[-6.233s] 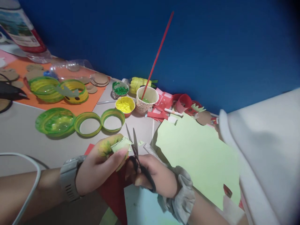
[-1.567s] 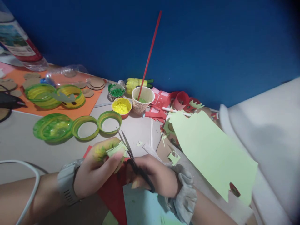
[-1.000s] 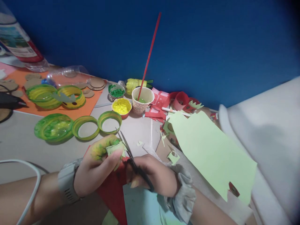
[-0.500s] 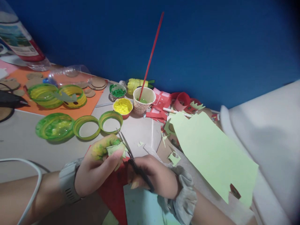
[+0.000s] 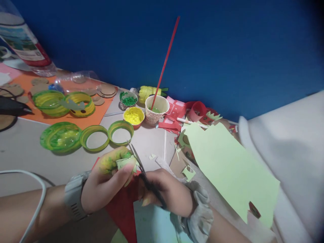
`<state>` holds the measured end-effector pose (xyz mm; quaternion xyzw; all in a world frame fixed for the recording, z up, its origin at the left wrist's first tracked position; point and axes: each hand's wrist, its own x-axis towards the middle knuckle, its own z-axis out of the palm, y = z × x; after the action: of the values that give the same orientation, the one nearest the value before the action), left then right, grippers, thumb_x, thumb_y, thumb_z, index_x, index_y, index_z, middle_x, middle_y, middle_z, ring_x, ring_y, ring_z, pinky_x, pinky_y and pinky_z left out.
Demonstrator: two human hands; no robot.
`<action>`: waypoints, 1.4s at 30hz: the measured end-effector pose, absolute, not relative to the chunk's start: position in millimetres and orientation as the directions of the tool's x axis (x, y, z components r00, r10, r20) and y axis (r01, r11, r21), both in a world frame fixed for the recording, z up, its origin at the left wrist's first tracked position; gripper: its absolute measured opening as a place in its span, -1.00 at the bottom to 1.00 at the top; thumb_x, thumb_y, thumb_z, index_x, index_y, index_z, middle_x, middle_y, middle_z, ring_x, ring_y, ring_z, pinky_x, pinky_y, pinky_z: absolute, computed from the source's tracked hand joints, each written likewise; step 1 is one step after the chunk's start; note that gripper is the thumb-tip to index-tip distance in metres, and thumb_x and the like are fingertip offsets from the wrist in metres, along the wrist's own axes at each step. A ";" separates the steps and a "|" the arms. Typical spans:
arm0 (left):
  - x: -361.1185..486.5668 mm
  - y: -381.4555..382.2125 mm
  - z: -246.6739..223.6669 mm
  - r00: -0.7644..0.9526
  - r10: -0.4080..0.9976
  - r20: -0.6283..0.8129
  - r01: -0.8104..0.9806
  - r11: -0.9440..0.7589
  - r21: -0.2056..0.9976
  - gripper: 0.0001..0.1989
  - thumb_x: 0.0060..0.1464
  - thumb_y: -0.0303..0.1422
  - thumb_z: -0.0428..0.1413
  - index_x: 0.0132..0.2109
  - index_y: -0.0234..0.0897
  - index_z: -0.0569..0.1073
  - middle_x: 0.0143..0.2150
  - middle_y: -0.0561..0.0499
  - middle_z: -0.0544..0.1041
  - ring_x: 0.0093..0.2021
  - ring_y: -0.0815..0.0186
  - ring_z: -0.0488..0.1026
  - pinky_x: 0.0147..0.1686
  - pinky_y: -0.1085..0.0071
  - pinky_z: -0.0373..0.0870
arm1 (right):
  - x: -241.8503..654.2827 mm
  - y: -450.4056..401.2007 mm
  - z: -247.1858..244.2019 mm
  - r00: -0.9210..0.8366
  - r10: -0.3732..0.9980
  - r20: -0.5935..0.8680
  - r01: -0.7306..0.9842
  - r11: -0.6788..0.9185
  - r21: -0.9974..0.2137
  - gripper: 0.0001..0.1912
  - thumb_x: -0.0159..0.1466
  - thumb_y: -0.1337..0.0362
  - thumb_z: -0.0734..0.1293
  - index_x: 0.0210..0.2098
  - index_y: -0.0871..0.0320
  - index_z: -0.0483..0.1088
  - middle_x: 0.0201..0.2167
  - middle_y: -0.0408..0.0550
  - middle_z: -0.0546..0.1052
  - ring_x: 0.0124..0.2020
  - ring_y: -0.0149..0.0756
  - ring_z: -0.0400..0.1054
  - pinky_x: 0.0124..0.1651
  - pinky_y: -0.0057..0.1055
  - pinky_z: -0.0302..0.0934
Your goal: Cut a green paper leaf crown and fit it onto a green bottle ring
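Note:
My left hand [image 5: 108, 180], smeared with green and yellow paint, pinches a small light green paper piece [image 5: 126, 162] between thumb and fingers. My right hand [image 5: 165, 190] is closed round the handles of a pair of scissors [image 5: 139, 163]. The narrow blades point up and to the left, slightly apart, at the right edge of the paper piece. Just beyond my hands stand two green-yellow plastic rings [image 5: 120, 132] and a painted green bottle base [image 5: 61, 137].
A cup [image 5: 157, 109] with a red stick stands behind, beside yellow paint [image 5: 133, 116] and green paint [image 5: 128, 99]. A large light green sheet [image 5: 233, 168] and paper scraps [image 5: 188, 172] lie at right. A glue gun [image 5: 14, 106] and a bottle [image 5: 26, 40] are left; a white cable [image 5: 42, 195] crosses my left forearm.
The view has shifted very slightly. My hands, the paper piece and the scissors keep almost the same pose.

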<state>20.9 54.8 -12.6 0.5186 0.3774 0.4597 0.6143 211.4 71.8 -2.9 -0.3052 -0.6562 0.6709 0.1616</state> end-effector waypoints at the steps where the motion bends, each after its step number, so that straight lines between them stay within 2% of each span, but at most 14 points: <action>1: 20.8 54.8 -11.8 0.288 0.957 0.019 -0.173 0.032 0.984 -0.71 0.30 -0.28 -0.07 -0.42 -0.22 0.24 -0.55 0.17 0.21 -0.58 0.46 0.13 -0.58 0.50 0.10 | 211.6 71.7 -3.2 -0.759 0.621 -0.196 0.183 -0.084 -0.979 -0.47 0.20 -0.16 0.29 -0.41 0.27 0.39 -0.49 -0.15 0.37 -0.44 -0.43 0.19 -0.35 -0.56 0.17; 7: 21.3 54.6 -8.1 0.257 0.964 0.069 -0.141 -0.033 0.989 -0.71 0.29 -0.27 -0.05 -0.43 -0.22 0.27 -0.57 0.16 0.21 -0.58 0.45 0.14 -0.57 0.51 0.13 | 212.7 71.9 -5.2 -0.772 0.606 -0.190 0.183 -0.074 -0.980 -0.47 0.21 -0.16 0.28 -0.39 0.26 0.40 -0.49 -0.15 0.36 -0.44 -0.42 0.19 -0.36 -0.55 0.18; 14: 23.0 56.6 -5.2 0.274 0.960 0.062 -0.191 -0.009 0.982 -0.70 0.28 -0.26 -0.05 -0.43 -0.23 0.27 -0.58 0.17 0.19 -0.60 0.47 0.09 -0.62 0.51 0.08 | 212.4 72.2 -5.1 -0.762 0.613 -0.209 0.210 -0.071 -0.975 -0.55 0.23 -0.07 0.32 -0.40 0.26 0.40 -0.49 -0.16 0.38 -0.44 -0.42 0.23 -0.33 -0.55 0.19; 21: 23.0 56.2 -7.0 0.274 0.958 0.078 -0.222 -0.016 0.975 -0.73 0.28 -0.28 -0.04 -0.41 -0.23 0.27 -0.58 0.17 0.19 -0.60 0.47 0.09 -0.61 0.53 0.08 | 212.3 72.4 -7.7 -0.767 0.612 -0.193 0.193 -0.067 -0.979 -0.53 0.20 -0.11 0.32 -0.41 0.25 0.39 -0.50 -0.16 0.41 -0.45 -0.41 0.25 -0.30 -0.52 0.21; 28: 21.7 55.8 -11.4 0.286 0.955 0.083 -0.240 -0.012 0.971 -0.74 0.29 -0.30 -0.07 -0.39 -0.22 0.29 -0.56 0.16 0.20 -0.59 0.45 0.12 -0.61 0.51 0.07 | 212.2 72.6 -6.1 -0.759 0.597 -0.260 0.249 -0.103 -0.963 -0.82 0.22 0.23 0.35 -0.41 0.24 0.38 -0.50 -0.18 0.36 -0.45 -0.43 0.20 -0.36 -0.57 0.17; 32: 20.6 56.2 -12.8 0.309 0.946 0.100 -0.281 -0.010 0.960 -0.77 0.29 -0.31 -0.06 -0.37 -0.21 0.31 -0.55 0.16 0.19 -0.60 0.45 0.10 -0.62 0.48 0.03 | 211.8 72.6 -5.2 -0.763 0.594 -0.253 0.217 -0.133 -0.967 -0.78 0.21 0.18 0.37 -0.42 0.24 0.38 -0.50 -0.20 0.32 -0.45 -0.44 0.16 -0.38 -0.59 0.15; 36: 20.3 55.3 -12.8 0.317 0.946 0.068 -0.296 0.030 0.955 -0.76 0.28 -0.30 -0.05 -0.38 -0.21 0.31 -0.56 0.16 0.19 -0.61 0.45 0.09 -0.63 0.48 0.01 | 212.9 71.8 -8.5 -0.753 0.590 -0.291 0.276 -0.117 -0.954 -0.76 0.21 0.18 0.36 -0.44 0.24 0.36 -0.53 -0.18 0.33 -0.46 -0.43 0.16 -0.41 -0.57 0.15; 42: 21.6 56.8 -6.3 0.318 0.945 0.081 -0.285 0.014 0.958 -0.71 0.27 -0.26 -0.03 -0.43 -0.23 0.27 -0.57 0.15 0.19 -0.61 0.46 0.07 -0.62 0.51 0.02 | 213.1 70.7 -10.4 -0.738 0.601 -0.307 0.303 -0.111 -0.946 -0.91 0.18 0.34 0.31 -0.45 0.23 0.35 -0.56 -0.20 0.33 -0.48 -0.43 0.20 -0.41 -0.56 0.16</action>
<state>21.6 56.8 -6.3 0.5074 0.3250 0.4853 0.6336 213.1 70.7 -10.4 -0.3439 -0.6570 0.6614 0.1126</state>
